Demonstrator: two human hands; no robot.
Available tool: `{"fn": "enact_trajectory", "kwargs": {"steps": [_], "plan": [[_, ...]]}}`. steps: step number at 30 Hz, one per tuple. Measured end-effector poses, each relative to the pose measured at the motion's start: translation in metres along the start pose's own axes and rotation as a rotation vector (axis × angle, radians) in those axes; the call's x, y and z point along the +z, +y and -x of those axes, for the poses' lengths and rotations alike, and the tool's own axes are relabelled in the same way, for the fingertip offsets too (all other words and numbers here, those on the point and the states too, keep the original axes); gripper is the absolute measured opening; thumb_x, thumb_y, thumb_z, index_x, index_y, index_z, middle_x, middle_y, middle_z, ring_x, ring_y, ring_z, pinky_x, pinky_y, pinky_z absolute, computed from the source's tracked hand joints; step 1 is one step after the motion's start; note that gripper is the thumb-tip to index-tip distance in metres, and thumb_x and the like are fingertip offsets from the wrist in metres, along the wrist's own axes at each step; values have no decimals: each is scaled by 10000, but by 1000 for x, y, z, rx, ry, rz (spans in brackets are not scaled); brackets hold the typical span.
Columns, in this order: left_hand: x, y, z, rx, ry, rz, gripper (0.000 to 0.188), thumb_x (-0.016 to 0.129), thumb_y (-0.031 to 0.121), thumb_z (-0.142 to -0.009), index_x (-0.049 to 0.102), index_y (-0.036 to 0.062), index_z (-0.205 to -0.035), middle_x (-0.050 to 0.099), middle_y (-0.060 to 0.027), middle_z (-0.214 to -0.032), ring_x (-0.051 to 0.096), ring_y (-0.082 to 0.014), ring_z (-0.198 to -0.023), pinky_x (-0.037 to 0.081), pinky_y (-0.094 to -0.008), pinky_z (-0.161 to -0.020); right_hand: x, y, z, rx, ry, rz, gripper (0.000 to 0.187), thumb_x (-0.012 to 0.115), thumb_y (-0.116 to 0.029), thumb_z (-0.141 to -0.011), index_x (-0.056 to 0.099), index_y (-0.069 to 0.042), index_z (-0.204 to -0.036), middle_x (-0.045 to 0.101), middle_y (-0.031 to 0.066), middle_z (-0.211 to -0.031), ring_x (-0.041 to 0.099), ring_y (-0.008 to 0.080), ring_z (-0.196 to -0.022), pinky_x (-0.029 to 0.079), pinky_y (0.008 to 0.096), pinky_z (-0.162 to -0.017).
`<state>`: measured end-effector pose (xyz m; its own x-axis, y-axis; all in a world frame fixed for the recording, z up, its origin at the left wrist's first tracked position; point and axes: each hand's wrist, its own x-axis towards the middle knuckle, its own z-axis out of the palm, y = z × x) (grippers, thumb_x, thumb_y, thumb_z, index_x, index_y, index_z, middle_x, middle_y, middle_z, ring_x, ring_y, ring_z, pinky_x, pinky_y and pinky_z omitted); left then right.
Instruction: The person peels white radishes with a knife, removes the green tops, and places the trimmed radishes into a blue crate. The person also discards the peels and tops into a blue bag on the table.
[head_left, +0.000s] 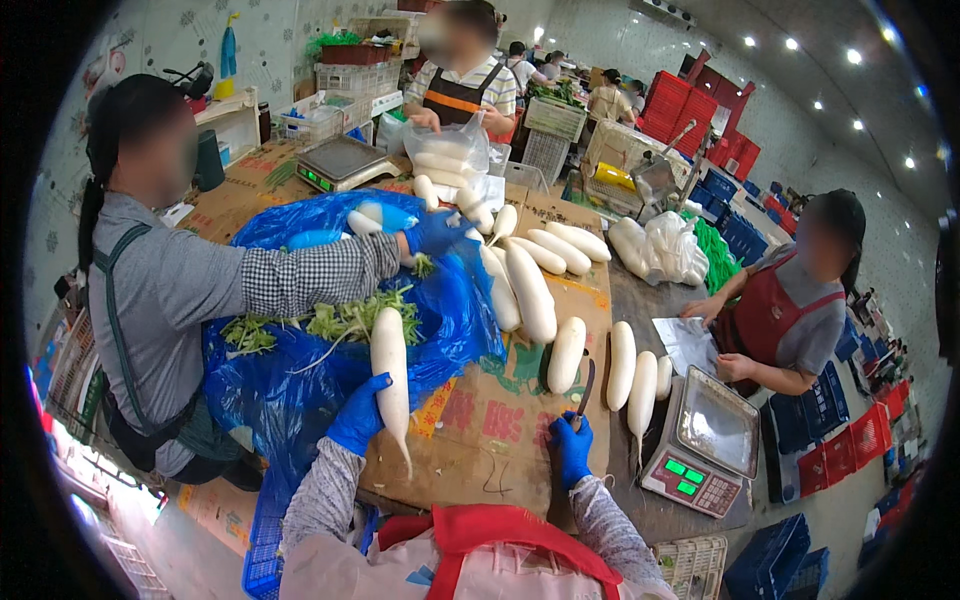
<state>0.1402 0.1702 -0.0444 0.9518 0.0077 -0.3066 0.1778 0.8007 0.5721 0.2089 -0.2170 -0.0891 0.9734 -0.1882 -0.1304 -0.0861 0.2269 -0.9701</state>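
In my blue-gloved left hand [358, 416] is a long white radish [391, 372], held nearly upright, its thin root tail pointing down over the cardboard-covered table [500, 440]. My right hand [572, 450], also gloved in blue, is closed round the handle of a knife [586, 388] whose dark curved blade points away from me. Just beyond the blade lies a radish [567, 354]. Further radishes [530, 290] are spread across the table. Blue plastic sheeting [300, 390] with leafy green tops [365, 318] on it lies left of my held radish.
At left, a person's gloved hand [437, 232] reaches over the sheeting. A person opposite handles a plastic bag [450, 150] of radishes beside a scale [350, 160]. Another scale [705, 430] stands at right, near a person in a red apron. Stacked crates [690, 110] rise behind.
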Motion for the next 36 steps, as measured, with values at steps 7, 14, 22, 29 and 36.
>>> {"fn": "enact_trajectory", "kwargs": {"steps": [7, 14, 22, 29, 36], "plan": [[-2, -9, 50, -172, -101, -261, 578, 692, 233, -729, 527, -40, -1212, 657, -182, -962, 652, -258, -788, 559, -354, -715, 0, -1, 14, -15, -46, -32, 136, 618, -17, -825, 571, -32, -951, 589, 42, -744, 546, 123, -609, 460, 266, -551], [0, -11, 91, -121, -79, -481, 622, 725, 226, -718, 495, -27, -1237, 660, -171, -940, 652, -230, -780, 559, -334, -688, 38, -21, 57, 111, -398, 323, 270, 704, -78, -819, 640, -36, -1078, 668, 55, -872, 631, 136, -797, 519, 286, -671], [-3, -12, 104, -68, -47, -583, 655, 750, 226, -735, 462, -3, -1276, 653, -160, -956, 652, -237, -813, 561, -339, -694, 101, -54, 71, -481, -584, 712, 263, 715, -210, -812, 657, -93, -1041, 679, 169, -857, 685, 316, -788, 531, 359, -644], [-13, -21, 114, -85, -35, -559, 684, 745, 245, -730, 454, -3, -1298, 643, -156, -973, 650, -240, -866, 539, -323, -714, 119, -70, 74, -569, -594, 824, 220, 695, -209, -793, 666, -122, -993, 666, 155, -818, 659, 339, -730, 515, 392, -604], [-31, -27, 115, -88, -165, -504, 701, 754, 230, -718, 444, -9, -1300, 647, -176, -1000, 658, -262, -883, 547, -353, -757, 144, -71, 70, -681, -622, 869, 148, 675, -206, -793, 652, -133, -919, 648, 135, -767, 637, 345, -681, 486, 421, -555]]}}
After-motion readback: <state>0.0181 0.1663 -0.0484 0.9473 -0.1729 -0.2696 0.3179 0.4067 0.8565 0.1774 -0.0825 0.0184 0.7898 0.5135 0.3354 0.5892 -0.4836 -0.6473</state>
